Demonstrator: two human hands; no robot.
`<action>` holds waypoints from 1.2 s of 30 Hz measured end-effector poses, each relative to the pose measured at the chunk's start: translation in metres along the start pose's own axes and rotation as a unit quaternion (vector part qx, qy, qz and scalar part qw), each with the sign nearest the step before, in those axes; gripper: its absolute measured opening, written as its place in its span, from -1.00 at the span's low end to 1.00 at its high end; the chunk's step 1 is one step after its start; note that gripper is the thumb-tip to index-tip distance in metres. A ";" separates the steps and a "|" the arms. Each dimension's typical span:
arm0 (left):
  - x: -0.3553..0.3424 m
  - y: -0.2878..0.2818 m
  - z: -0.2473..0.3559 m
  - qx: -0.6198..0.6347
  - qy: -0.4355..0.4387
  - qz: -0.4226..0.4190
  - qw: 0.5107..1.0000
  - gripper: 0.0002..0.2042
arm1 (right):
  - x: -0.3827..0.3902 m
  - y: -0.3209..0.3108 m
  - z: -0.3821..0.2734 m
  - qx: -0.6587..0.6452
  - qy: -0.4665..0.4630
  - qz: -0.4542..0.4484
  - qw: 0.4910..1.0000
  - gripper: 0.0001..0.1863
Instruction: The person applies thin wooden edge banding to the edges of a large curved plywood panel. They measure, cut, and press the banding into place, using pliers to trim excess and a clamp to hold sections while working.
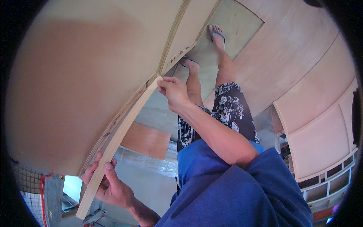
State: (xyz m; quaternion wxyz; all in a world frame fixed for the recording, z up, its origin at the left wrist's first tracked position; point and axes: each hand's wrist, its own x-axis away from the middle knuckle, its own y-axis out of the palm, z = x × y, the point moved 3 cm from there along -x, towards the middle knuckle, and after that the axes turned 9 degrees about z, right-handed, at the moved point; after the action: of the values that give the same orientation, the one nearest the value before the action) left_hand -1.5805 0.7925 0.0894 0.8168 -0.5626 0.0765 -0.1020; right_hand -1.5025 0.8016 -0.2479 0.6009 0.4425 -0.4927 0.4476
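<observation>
A long, pale wooden strip (121,138) runs alongside the edge of a large plywood panel (87,90). Its upper end meets the panel's corner, while its lower end stands away from the edge and sticks out past it. My right hand (174,93) pinches the upper end between thumb and fingers. Lower down, my left hand (113,188) grips the strip, thumb on the near side and fingers reaching behind it toward the panel edge. Dark marks show along that edge. Whether the strip touches the panel between my hands, I cannot tell.
Another panel with a marked edge (180,54) adjoins at the corner. My sandalled feet stand on wooden sheets (242,30). A brown board (145,140) and clear plastic wrap (145,162) lie below. Framed panels (321,140) stand at right; a red cable (43,200) hangs at lower left.
</observation>
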 end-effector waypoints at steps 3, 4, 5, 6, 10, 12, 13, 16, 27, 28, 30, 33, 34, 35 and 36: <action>-0.015 0.009 0.006 -0.005 0.028 -0.020 0.999 -0.73 | -0.008 0.008 -0.003 -0.012 0.005 0.009 1.000 -0.72; -0.019 0.011 0.008 0.000 0.037 -0.028 0.999 -0.71 | -0.009 0.011 -0.005 -0.011 0.004 0.013 1.000 -0.73; -0.023 0.012 0.010 0.006 0.048 -0.038 0.998 -0.70 | -0.010 0.013 -0.007 -0.003 0.014 0.019 1.000 -0.75; -0.027 0.013 0.012 -0.019 0.044 -0.041 0.998 -0.70 | -0.011 0.014 -0.010 -0.002 0.010 0.024 1.000 -0.76; -0.035 0.019 0.017 -0.049 0.034 -0.055 0.997 -0.69 | -0.015 0.014 -0.018 0.001 0.018 0.050 0.999 -0.78; -0.036 0.023 0.020 -0.047 0.046 -0.059 0.996 -0.68 | -0.018 0.013 -0.019 -0.014 0.010 0.060 0.998 -0.78; -0.037 0.024 0.021 -0.049 0.063 -0.062 0.995 -0.68 | -0.019 0.012 -0.018 -0.021 0.000 0.064 0.998 -0.76; -0.039 0.028 0.022 -0.055 0.084 -0.060 0.993 -0.68 | -0.023 0.012 -0.014 -0.026 -0.014 0.053 0.998 -0.76; -0.046 0.031 0.019 -0.117 0.109 -0.073 0.984 -0.69 | -0.027 0.015 -0.007 -0.029 0.005 0.090 0.996 -0.74; -0.048 0.032 0.019 -0.120 0.111 -0.076 0.984 -0.69 | -0.028 0.015 -0.007 -0.031 0.004 0.093 0.995 -0.74; -0.049 0.031 0.018 -0.119 0.112 -0.075 0.984 -0.69 | -0.028 0.016 -0.006 -0.034 -0.001 0.098 0.995 -0.75; -0.049 0.030 0.018 -0.115 0.104 -0.065 0.986 -0.70 | -0.029 0.016 -0.005 -0.035 -0.009 0.101 0.994 -0.77; -0.048 0.030 0.018 -0.117 0.101 -0.062 0.986 -0.70 | -0.029 0.016 -0.004 -0.035 -0.011 0.101 0.994 -0.78; -0.048 0.029 0.019 -0.119 0.098 -0.060 0.986 -0.71 | -0.029 0.016 -0.004 -0.029 -0.006 0.112 0.993 -0.79; -0.048 0.029 0.019 -0.127 0.093 -0.056 0.986 -0.70 | -0.030 0.016 -0.005 -0.031 -0.012 0.107 0.994 -0.80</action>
State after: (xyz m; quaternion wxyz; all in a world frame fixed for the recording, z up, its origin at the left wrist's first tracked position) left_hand -1.6199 0.8317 0.0697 0.7208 -0.6535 0.1327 -0.1892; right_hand -1.5210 0.8066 -0.2762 0.5571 0.3736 -0.5583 0.4882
